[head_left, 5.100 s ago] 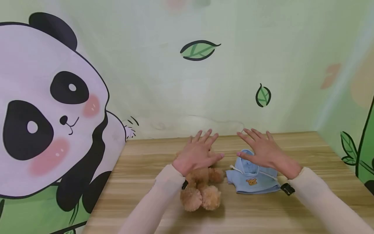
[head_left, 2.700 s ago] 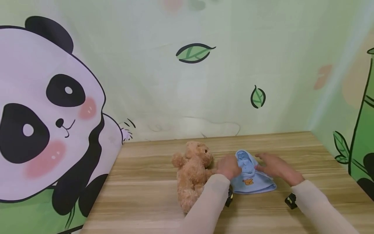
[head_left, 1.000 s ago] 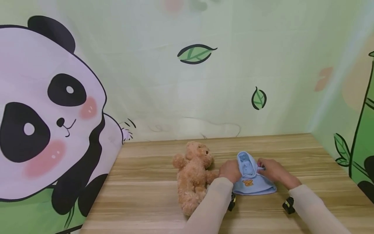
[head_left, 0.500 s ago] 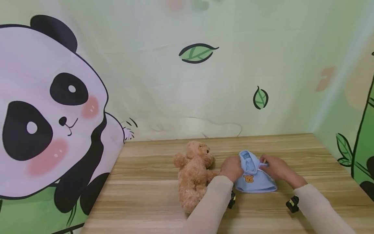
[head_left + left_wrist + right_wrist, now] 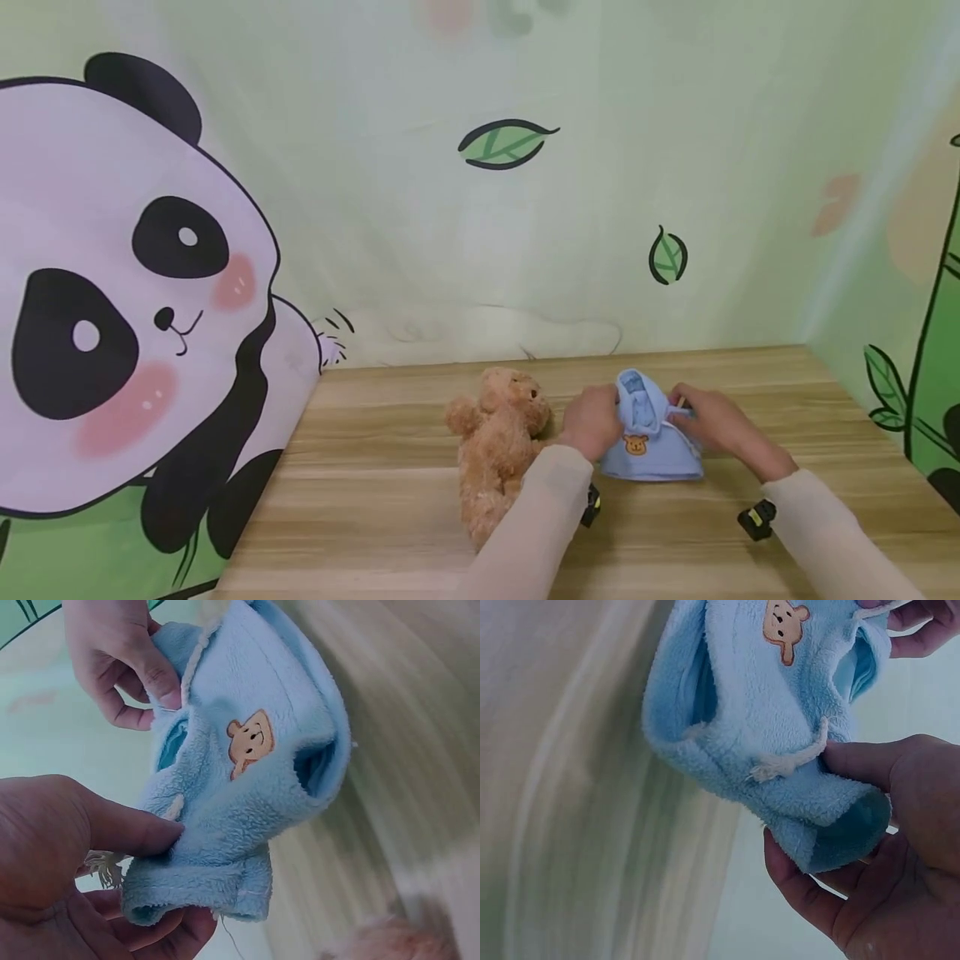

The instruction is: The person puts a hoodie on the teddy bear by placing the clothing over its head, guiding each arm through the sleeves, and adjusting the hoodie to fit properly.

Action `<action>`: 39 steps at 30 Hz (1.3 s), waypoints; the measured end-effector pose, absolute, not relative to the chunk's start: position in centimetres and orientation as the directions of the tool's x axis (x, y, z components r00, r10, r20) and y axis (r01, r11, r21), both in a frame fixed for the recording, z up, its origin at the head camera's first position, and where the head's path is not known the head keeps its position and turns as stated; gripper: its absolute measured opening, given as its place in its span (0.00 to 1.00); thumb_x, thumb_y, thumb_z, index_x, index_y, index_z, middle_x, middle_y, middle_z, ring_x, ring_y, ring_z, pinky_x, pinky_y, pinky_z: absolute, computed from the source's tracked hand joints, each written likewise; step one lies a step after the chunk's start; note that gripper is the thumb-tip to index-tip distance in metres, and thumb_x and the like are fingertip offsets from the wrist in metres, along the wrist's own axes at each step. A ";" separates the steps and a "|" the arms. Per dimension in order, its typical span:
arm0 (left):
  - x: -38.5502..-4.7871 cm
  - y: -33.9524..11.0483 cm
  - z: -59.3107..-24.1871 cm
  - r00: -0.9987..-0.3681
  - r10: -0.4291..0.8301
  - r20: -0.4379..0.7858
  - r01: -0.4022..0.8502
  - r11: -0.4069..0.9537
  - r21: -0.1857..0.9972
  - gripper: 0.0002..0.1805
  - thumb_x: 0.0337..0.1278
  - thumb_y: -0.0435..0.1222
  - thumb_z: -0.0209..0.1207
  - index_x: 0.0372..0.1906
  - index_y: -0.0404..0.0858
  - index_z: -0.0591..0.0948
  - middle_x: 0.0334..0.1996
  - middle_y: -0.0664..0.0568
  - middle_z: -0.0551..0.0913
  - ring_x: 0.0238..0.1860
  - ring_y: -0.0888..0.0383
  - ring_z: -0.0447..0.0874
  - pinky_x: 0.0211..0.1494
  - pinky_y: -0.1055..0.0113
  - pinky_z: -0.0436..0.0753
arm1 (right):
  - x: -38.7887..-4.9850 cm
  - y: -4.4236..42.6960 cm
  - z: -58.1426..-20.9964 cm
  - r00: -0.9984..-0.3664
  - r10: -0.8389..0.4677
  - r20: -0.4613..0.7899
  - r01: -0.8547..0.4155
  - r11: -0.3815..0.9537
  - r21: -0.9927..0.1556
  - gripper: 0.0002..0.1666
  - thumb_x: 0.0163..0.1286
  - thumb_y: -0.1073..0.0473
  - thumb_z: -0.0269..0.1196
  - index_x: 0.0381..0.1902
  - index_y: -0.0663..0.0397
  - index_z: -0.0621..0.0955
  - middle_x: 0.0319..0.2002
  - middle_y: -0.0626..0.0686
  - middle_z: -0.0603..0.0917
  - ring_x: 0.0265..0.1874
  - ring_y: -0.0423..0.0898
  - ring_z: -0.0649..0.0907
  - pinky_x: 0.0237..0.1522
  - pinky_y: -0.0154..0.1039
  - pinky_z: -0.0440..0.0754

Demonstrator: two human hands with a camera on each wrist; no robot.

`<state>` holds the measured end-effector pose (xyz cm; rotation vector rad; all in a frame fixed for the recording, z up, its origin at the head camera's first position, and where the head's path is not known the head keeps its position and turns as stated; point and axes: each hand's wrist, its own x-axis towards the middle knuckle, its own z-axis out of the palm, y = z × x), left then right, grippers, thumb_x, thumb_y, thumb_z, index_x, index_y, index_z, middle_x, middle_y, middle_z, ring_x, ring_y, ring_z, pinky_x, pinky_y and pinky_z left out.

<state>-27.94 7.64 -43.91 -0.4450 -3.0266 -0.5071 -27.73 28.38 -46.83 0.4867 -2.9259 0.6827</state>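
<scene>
A small light-blue fleece hoodie (image 5: 654, 457) with a bear patch and white drawstrings hangs between my two hands, its hem downward. My left hand (image 5: 592, 422) pinches it at one sleeve, thumb on top and fingers beneath, as the left wrist view shows on the fleece (image 5: 247, 802). On the other side my right hand (image 5: 711, 421) grips the opposite sleeve, and in the right wrist view its thumb lies beside a drawstring (image 5: 791, 761). A brown plush teddy bear (image 5: 497, 450) lies left of the hoodie, partly hidden by my left forearm.
The wood-grain table (image 5: 375, 467) runs back to a pale green cloth wall (image 5: 375, 208) printed with leaves and a large panda (image 5: 60, 167). Black straps with small devices (image 5: 757, 521) sit at my wrists.
Both hands were spread above the bear and the hoodie at first. Later they took hold of the hoodie's sides and raised it slightly. The bear has turned to face right.
</scene>
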 end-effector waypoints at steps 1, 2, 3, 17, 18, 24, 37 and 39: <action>-27.9 7.6 -43.7 -0.955 0.280 0.095 0.296 0.902 0.313 0.12 0.52 0.34 0.66 0.43 0.47 0.84 0.38 0.57 0.87 0.33 0.62 0.82 0.30 0.67 0.77 | -27.7 28.3 -46.6 -0.944 -0.283 0.171 -0.329 0.849 -0.414 0.09 0.67 0.61 0.64 0.41 0.57 0.77 0.33 0.56 0.84 0.31 0.49 0.82 0.32 0.46 0.78; -27.8 7.5 -43.4 -0.953 0.284 0.102 0.302 0.898 0.320 0.13 0.52 0.34 0.66 0.44 0.47 0.84 0.38 0.57 0.87 0.33 0.62 0.82 0.30 0.67 0.77 | -27.6 28.3 -46.4 -0.943 -0.280 0.179 -0.331 0.848 -0.413 0.09 0.67 0.61 0.64 0.41 0.57 0.77 0.33 0.56 0.84 0.31 0.48 0.81 0.32 0.45 0.78; -27.7 7.4 -43.1 -0.952 0.285 0.109 0.305 0.896 0.322 0.14 0.52 0.34 0.66 0.45 0.47 0.84 0.38 0.57 0.87 0.33 0.62 0.82 0.30 0.68 0.78 | -27.6 28.2 -46.1 -0.942 -0.279 0.185 -0.332 0.846 -0.416 0.09 0.67 0.61 0.64 0.41 0.57 0.77 0.33 0.56 0.84 0.30 0.48 0.81 0.31 0.45 0.77; -27.4 6.2 -39.5 -0.932 0.327 0.155 0.361 0.879 0.312 0.15 0.51 0.32 0.67 0.46 0.46 0.84 0.39 0.58 0.87 0.34 0.64 0.82 0.32 0.72 0.77 | -27.5 27.0 -43.1 -0.939 -0.238 0.247 -0.327 0.841 -0.431 0.11 0.68 0.60 0.64 0.45 0.57 0.77 0.39 0.62 0.85 0.34 0.54 0.83 0.35 0.51 0.80; -27.4 6.1 -39.2 -0.932 0.327 0.156 0.361 0.873 0.328 0.17 0.50 0.32 0.67 0.48 0.45 0.84 0.40 0.57 0.87 0.36 0.63 0.82 0.34 0.72 0.79 | -27.4 26.9 -42.9 -0.937 -0.235 0.257 -0.329 0.840 -0.432 0.11 0.68 0.60 0.63 0.45 0.57 0.77 0.40 0.63 0.85 0.36 0.55 0.84 0.36 0.52 0.80; -27.1 5.1 -37.9 -0.931 0.334 0.151 0.366 0.868 0.335 0.22 0.52 0.32 0.67 0.54 0.45 0.82 0.46 0.55 0.86 0.44 0.61 0.83 0.40 0.70 0.81 | -27.3 26.4 -42.3 -0.926 -0.226 0.301 -0.344 0.835 -0.430 0.12 0.69 0.59 0.62 0.47 0.57 0.77 0.42 0.63 0.85 0.41 0.61 0.84 0.39 0.55 0.81; -26.5 1.7 -35.4 -0.892 0.423 0.160 0.452 0.837 0.310 0.20 0.59 0.26 0.58 0.56 0.39 0.79 0.45 0.49 0.83 0.44 0.58 0.79 0.44 0.70 0.78 | -26.8 24.1 -40.8 -0.903 -0.221 0.370 -0.386 0.796 -0.467 0.14 0.69 0.60 0.63 0.50 0.59 0.77 0.41 0.63 0.85 0.41 0.59 0.83 0.42 0.57 0.79; -26.4 0.9 -35.0 -0.888 0.430 0.161 0.459 0.833 0.309 0.19 0.60 0.27 0.58 0.57 0.39 0.79 0.46 0.49 0.83 0.45 0.58 0.79 0.46 0.69 0.79 | -26.9 23.7 -40.8 -0.897 -0.226 0.381 -0.397 0.790 -0.468 0.14 0.69 0.60 0.63 0.49 0.59 0.77 0.41 0.63 0.85 0.40 0.58 0.83 0.42 0.55 0.79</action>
